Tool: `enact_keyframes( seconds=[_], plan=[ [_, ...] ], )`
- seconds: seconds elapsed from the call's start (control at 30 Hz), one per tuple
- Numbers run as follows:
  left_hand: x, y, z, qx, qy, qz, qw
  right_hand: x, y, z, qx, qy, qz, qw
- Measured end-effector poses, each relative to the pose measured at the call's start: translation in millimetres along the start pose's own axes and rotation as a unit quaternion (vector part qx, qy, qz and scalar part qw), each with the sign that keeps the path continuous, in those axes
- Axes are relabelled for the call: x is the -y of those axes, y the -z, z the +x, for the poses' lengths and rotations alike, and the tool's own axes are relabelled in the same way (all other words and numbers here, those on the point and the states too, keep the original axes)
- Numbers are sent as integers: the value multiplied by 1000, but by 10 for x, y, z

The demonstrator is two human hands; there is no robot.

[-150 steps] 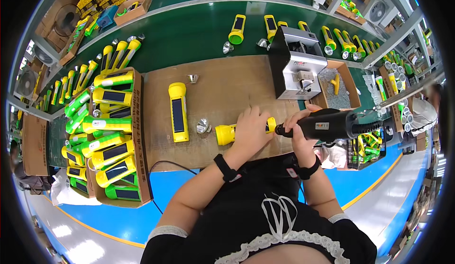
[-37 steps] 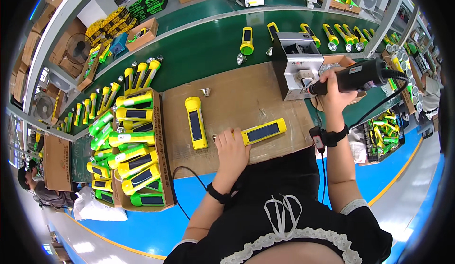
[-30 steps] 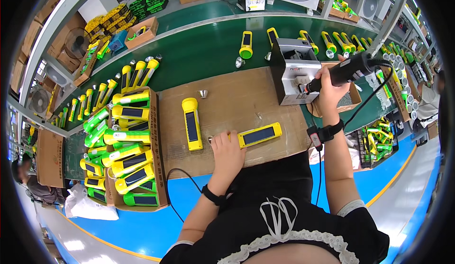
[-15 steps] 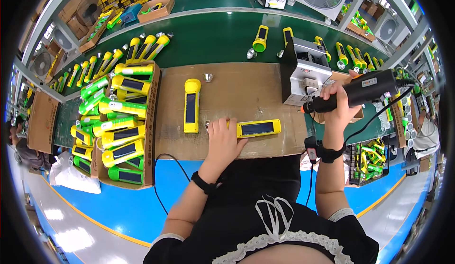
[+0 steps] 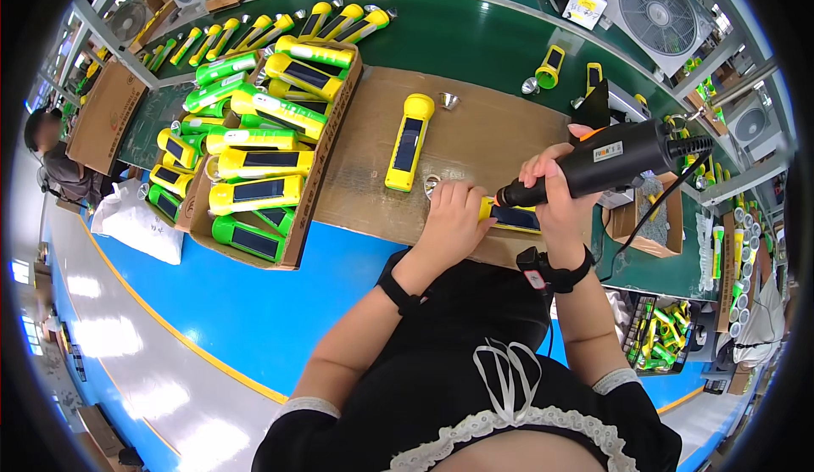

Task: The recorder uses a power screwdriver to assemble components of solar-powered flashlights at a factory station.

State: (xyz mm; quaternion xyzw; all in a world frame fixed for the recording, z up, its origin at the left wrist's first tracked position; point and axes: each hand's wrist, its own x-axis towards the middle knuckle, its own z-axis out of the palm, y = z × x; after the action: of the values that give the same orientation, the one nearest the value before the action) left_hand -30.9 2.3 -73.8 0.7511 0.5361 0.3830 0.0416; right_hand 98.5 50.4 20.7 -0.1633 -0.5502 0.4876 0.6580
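Holding yellow flashlight (image 5: 515, 218) with left hand (image 5: 454, 219) (the nearer one) — stretched lengthwise toward the right, passing below black power screwdriver (image 5: 617, 160), gripped in right hand (image 5: 561, 194).

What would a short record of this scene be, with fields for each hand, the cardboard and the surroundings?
Left hand: holds a yellow flashlight on the cardboard
Right hand: grips a black power tool, tip close to that flashlight
Also on cardboard: second yellow flashlight, two silver reflectors
Person's left: open box of yellow and green flashlights
Beyond cardboard: green tabletop with more flashlights
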Motion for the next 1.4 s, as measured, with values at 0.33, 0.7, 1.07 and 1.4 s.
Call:
enact_keyframes(
  seconds=[0.33, 0.7, 1.07, 1.4],
  plan=[
    [11, -22, 5, -10, 0, 3, 1000, 11, -22, -42, -16, -20, -16, 1000],
    [-19, -182, 28, -74, 42, 13, 996, -86, 11, -82, -11, -13, -17, 1000],
    [-106, -185, 69, -88, 73, 17, 993, -92, -9, -80, -19, -5, -22, 1000],
    [-101, -233, 103, -121, 89, 12, 989, -135, 14, -89, -10, 15, -68, 997]
  ],
)
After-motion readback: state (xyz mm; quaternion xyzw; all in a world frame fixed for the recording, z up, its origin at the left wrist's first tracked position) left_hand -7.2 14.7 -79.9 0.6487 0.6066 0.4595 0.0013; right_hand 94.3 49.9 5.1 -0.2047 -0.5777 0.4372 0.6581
